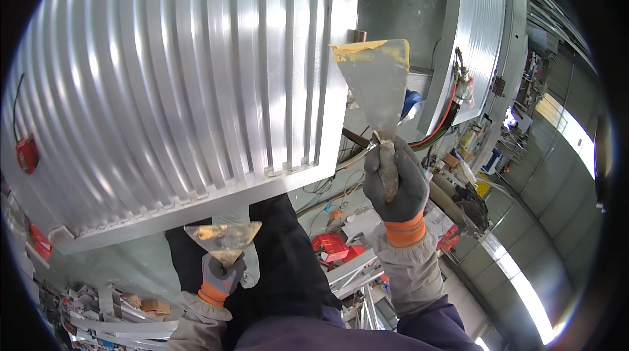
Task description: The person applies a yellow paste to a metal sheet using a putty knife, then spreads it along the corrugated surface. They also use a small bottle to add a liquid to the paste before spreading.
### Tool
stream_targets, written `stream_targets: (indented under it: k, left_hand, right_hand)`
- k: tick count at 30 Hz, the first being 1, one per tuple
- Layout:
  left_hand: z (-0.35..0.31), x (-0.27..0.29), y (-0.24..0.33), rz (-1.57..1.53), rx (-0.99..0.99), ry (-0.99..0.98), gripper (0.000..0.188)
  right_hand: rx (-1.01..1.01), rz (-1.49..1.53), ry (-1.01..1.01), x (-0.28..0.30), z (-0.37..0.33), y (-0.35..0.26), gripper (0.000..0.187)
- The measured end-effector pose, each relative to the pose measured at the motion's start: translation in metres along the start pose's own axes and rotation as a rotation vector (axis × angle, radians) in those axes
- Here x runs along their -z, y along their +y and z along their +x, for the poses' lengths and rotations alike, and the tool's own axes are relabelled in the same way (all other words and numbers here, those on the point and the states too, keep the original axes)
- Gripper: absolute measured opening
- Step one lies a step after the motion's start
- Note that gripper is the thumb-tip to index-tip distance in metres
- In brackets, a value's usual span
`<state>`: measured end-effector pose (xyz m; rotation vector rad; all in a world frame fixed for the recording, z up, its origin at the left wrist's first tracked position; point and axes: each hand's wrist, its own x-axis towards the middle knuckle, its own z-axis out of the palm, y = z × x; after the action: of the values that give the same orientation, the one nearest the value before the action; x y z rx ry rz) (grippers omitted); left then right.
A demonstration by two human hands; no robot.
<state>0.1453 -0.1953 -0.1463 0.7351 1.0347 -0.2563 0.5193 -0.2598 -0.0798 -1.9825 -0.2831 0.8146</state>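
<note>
In my right hand [411,184], gloved in grey with an orange cuff, is a wide putty knife [375,85]. Its blade points up, and yellowish putty clings along the top edge. My closed fingers wrap round its worn handle, just right of the panel's corner. Lower down, my left hand [219,277], gloved the same way, grips a second putty knife [225,235] in front of my legs. Yellow-brown putty smears that blade; its handle is mostly hidden in the glove. A large ribbed metal panel [190,82] spreads across the left, and neither blade clearly touches it.
A red tool or box [27,154] with a dark cable rests on the panel's left side. Another ribbed panel [477,30] stands at the right, with red and black hoses [447,115] beside it. Red boxes [332,247] and scattered parts lie below, near my right forearm.
</note>
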Motion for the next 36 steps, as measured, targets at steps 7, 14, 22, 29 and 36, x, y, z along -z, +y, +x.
stream_targets:
  k: [7,14,22,29,36]
  left_hand:
    - [0.014,0.030,-0.035,0.362,-0.299,-0.006,0.024]
    - [0.020,0.042,-0.031,0.227,-0.172,0.042,0.022]
    - [0.020,0.050,-0.041,0.180,-0.129,0.022,0.030]
    - [0.019,0.052,-0.047,0.091,-0.091,0.029,0.035]
    - [0.020,0.056,-0.042,0.186,-0.033,0.020,0.036]
  right_hand:
    - [-0.352,0.619,0.054,-0.020,0.018,0.018,0.045]
    - [-0.234,-0.010,0.166,-0.048,0.021,0.028,0.038]
    - [-0.149,0.035,0.260,-0.066,0.013,0.040,0.042]
    - [-0.152,0.307,0.259,-0.079,0.008,0.037,0.043]
    - [-0.150,0.247,0.266,-0.084,0.011,0.036,0.040]
